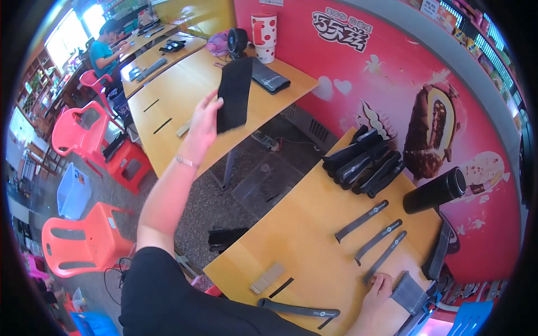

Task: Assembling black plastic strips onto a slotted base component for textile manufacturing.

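Observation:
My left hand (204, 117) is raised at the end of my outstretched arm, over the gap edge of the far table. Its thumb and fingers pinch the side of a flat black fabric piece (235, 92) that hangs upright. My right hand (381, 288) rests low on the near table with its fingers curled in. Its fingertips meet the near end of a dark grey strap (386, 256). Two similar straps, a middle strap (379, 241) and a farther strap (362, 220), lie roughly parallel to it. A grey ribbed fabric piece (410, 294) lies by my right wrist.
Folded black straps (361, 162) are piled at the near table's far end, by a black tumbler (434, 190). Another strap (300, 309) lies near me. A dark pouch (270, 77), spotted cup (264, 38) and small fan (237, 42) stand on the far table. Red chairs (89, 241) line the left.

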`<state>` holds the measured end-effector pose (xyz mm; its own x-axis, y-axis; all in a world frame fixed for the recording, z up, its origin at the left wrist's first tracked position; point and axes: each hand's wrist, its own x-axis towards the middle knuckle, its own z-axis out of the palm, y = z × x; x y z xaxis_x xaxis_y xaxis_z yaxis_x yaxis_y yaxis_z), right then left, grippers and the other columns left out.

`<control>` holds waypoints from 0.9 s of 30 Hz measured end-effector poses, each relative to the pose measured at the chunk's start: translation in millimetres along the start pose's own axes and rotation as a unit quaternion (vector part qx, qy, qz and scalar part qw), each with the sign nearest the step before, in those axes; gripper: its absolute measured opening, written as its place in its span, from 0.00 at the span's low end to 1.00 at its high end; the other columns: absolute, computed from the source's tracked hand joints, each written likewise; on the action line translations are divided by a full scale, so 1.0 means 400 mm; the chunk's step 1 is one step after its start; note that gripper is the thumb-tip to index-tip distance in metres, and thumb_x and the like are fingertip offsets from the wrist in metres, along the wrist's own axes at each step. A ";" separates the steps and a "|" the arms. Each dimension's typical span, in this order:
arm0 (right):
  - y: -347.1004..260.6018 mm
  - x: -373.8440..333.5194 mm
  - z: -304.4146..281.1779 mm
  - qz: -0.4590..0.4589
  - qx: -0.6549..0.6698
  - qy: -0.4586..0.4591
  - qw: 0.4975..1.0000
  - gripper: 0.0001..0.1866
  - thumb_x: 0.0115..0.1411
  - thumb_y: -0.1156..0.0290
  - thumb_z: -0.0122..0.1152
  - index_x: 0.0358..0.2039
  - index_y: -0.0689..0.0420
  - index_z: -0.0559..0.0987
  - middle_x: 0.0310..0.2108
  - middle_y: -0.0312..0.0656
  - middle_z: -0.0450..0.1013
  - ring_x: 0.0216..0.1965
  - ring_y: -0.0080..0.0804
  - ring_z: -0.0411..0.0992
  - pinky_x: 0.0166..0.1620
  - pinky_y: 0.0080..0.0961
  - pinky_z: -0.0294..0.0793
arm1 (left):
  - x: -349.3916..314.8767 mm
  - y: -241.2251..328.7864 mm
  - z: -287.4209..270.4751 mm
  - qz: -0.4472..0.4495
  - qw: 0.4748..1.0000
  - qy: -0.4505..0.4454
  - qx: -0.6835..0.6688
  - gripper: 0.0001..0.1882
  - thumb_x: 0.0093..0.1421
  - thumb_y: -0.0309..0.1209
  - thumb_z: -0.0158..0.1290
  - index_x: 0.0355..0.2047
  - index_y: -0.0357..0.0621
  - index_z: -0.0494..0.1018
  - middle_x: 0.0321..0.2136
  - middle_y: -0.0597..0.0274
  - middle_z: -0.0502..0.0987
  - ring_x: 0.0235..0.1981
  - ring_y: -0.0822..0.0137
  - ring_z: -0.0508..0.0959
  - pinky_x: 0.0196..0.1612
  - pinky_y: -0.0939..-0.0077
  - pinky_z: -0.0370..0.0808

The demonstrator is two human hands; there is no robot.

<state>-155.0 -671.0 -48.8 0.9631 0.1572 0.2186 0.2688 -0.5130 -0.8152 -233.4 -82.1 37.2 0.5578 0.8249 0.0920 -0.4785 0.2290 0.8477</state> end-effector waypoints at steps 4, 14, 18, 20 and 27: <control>0.036 -0.008 -0.003 0.040 0.023 0.001 0.999 0.08 0.59 0.77 0.47 0.24 0.63 0.71 0.22 0.38 0.66 0.22 0.24 0.63 0.27 0.20 0.63 | 0.216 -0.073 0.034 -0.004 0.996 0.087 -0.002 0.25 0.55 0.16 0.49 0.54 0.39 0.61 0.42 0.51 0.73 0.42 0.62 0.76 0.43 0.69 0.76; -0.021 0.005 0.008 0.044 0.029 0.030 0.998 0.10 0.61 0.75 0.47 0.23 0.63 0.71 0.23 0.39 0.66 0.22 0.22 0.63 0.26 0.17 0.61 | 0.567 -0.253 0.079 0.073 0.973 0.198 0.094 0.27 0.47 0.16 0.55 0.49 0.43 0.64 0.31 0.56 0.73 0.18 0.68 0.70 0.16 0.75 0.65; -0.023 0.008 0.006 0.036 0.024 0.028 0.999 0.09 0.60 0.76 0.47 0.24 0.64 0.71 0.24 0.40 0.67 0.22 0.22 0.64 0.26 0.16 0.61 | 0.561 -0.290 0.122 0.018 0.978 0.206 0.032 0.30 0.49 0.19 0.56 0.53 0.42 0.62 0.34 0.54 0.73 0.25 0.65 0.74 0.22 0.73 0.72; -0.018 0.007 0.002 0.035 0.027 0.030 0.999 0.09 0.60 0.76 0.47 0.24 0.64 0.72 0.24 0.40 0.67 0.22 0.22 0.64 0.26 0.16 0.62 | 0.534 -0.293 0.119 0.006 0.974 0.202 0.100 0.31 0.50 0.22 0.57 0.55 0.40 0.61 0.38 0.51 0.73 0.32 0.64 0.76 0.31 0.73 0.75; -0.027 0.005 -0.014 0.024 0.010 0.016 1.000 0.07 0.57 0.79 0.49 0.23 0.64 0.72 0.22 0.41 0.68 0.23 0.25 0.65 0.27 0.19 0.64 | 0.360 -0.173 0.124 0.086 0.949 0.126 0.276 0.22 0.52 0.31 0.59 0.48 0.41 0.68 0.31 0.66 0.71 0.28 0.77 0.70 0.30 0.84 0.67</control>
<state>-155.9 -669.7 -36.7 0.9750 0.1055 0.1955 0.2219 -0.5019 -0.8360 -86.3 -4.9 17.8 0.2903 0.9389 0.1849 -0.0802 -0.1686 0.9824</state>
